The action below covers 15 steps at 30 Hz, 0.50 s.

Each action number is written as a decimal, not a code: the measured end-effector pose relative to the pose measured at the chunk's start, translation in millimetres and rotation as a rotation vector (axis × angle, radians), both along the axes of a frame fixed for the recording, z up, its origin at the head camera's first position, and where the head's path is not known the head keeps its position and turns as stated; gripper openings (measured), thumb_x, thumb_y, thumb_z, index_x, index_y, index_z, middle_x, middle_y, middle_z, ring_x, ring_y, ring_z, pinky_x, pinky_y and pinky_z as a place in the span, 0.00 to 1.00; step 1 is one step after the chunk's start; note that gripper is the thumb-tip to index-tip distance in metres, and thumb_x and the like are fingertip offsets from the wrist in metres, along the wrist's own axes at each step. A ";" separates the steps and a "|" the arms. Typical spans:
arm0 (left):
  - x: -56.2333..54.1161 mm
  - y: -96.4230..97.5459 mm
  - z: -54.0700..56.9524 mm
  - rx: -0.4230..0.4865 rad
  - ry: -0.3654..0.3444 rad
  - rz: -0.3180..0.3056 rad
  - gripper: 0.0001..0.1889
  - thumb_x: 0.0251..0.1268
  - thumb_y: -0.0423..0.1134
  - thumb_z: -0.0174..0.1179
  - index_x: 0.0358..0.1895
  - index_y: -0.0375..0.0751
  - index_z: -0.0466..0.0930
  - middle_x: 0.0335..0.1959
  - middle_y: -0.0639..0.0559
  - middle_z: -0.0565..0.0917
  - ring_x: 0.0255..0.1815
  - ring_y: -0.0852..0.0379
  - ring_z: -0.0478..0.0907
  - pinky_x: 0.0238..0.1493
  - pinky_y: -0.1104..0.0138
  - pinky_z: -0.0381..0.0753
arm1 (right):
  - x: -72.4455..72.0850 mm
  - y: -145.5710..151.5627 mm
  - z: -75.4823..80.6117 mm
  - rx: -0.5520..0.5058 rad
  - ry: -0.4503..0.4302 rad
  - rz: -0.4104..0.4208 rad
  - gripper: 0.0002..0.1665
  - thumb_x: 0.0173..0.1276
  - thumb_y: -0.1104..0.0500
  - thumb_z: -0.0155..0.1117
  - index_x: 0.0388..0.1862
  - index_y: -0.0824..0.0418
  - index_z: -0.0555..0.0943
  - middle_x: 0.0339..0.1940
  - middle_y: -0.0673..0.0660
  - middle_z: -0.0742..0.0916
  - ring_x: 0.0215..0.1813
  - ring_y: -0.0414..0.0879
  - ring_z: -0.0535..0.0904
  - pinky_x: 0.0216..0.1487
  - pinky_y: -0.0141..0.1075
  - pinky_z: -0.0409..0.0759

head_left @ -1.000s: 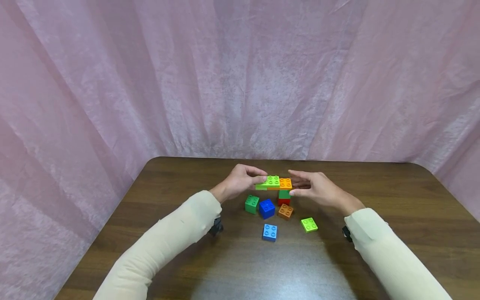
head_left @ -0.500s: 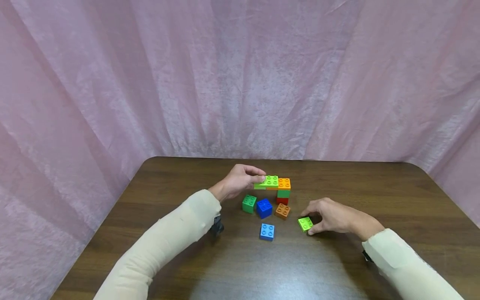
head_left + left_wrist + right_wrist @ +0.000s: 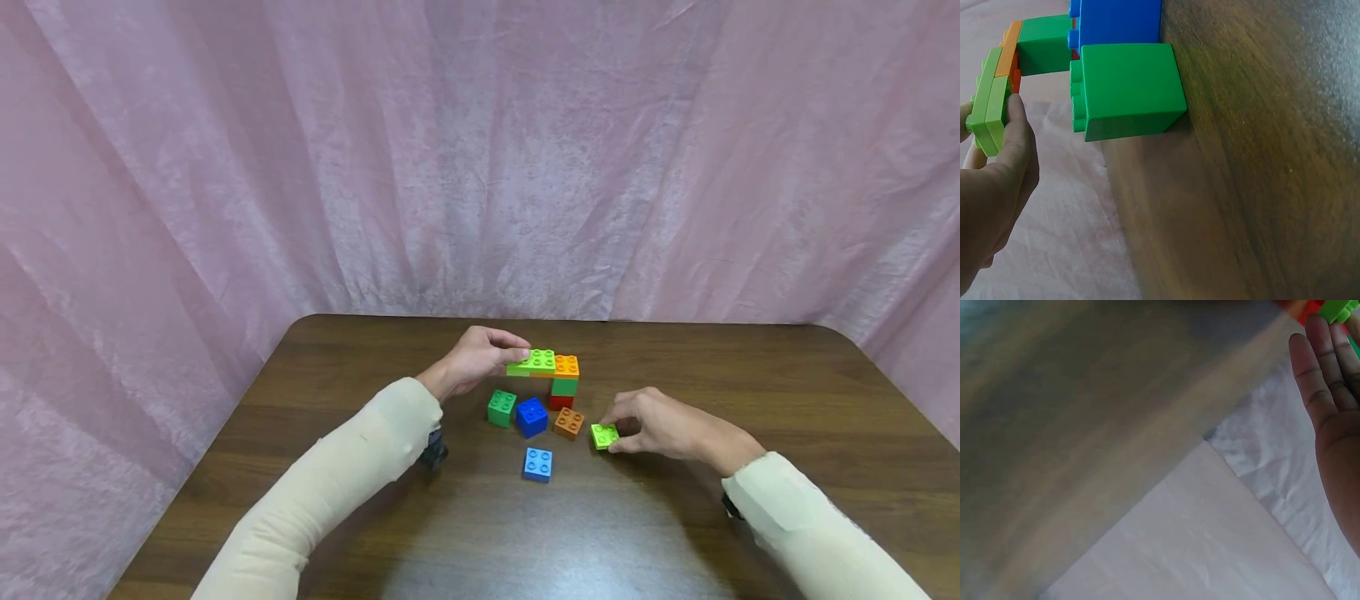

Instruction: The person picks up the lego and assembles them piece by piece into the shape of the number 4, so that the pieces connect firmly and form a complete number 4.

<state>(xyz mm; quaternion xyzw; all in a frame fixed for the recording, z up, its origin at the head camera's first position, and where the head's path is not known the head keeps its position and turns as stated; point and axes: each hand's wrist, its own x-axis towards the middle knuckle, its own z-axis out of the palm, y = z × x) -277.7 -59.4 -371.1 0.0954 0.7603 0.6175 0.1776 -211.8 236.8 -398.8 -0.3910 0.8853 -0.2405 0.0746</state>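
My left hand [image 3: 480,362] pinches the left end of a lime toy brick [image 3: 542,359] on a brick build. This lime brick overlaps an orange brick [image 3: 567,365], which rests on a green brick [image 3: 564,387] over a red brick [image 3: 561,402]. Seen from the left wrist, a second lime brick [image 3: 999,103] lies against the first, with thumb and fingers [image 3: 1017,134] on either side. To the right, my right hand [image 3: 667,423] pinches a small lime four-stud brick [image 3: 602,437] between thumb and fingers. In the right wrist view only its corner shows at the top.
In front of the build stand a green brick [image 3: 501,408], a dark blue brick [image 3: 532,417] and a brown-orange brick [image 3: 569,423]. Nearer lies a light blue brick [image 3: 537,464]. They are on a brown wooden table [image 3: 750,375], with a pink curtain [image 3: 480,167] behind.
My right hand has left the orange end of the build, come down to the small lime brick, grasped it and moved it slightly left and away. My left hand keeps its pinch on the build.
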 end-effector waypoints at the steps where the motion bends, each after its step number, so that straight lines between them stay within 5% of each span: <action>1: -0.1 -0.3 0.0 -0.002 0.001 -0.002 0.12 0.67 0.34 0.66 0.51 0.32 0.86 0.50 0.44 0.84 0.44 0.54 0.82 0.55 0.55 0.81 | -1.2 -0.4 1.9 -0.013 0.001 -0.001 0.13 0.61 0.60 0.76 0.45 0.61 0.88 0.39 0.46 0.85 0.39 0.39 0.81 0.39 0.33 0.83; 15: -0.8 -1.1 -0.8 -0.017 0.026 0.004 0.12 0.67 0.35 0.67 0.50 0.33 0.86 0.49 0.45 0.85 0.41 0.55 0.82 0.52 0.57 0.83 | -16.1 -14.2 28.8 -0.081 0.106 -0.010 0.10 0.61 0.62 0.76 0.42 0.60 0.89 0.41 0.47 0.86 0.41 0.48 0.84 0.43 0.44 0.85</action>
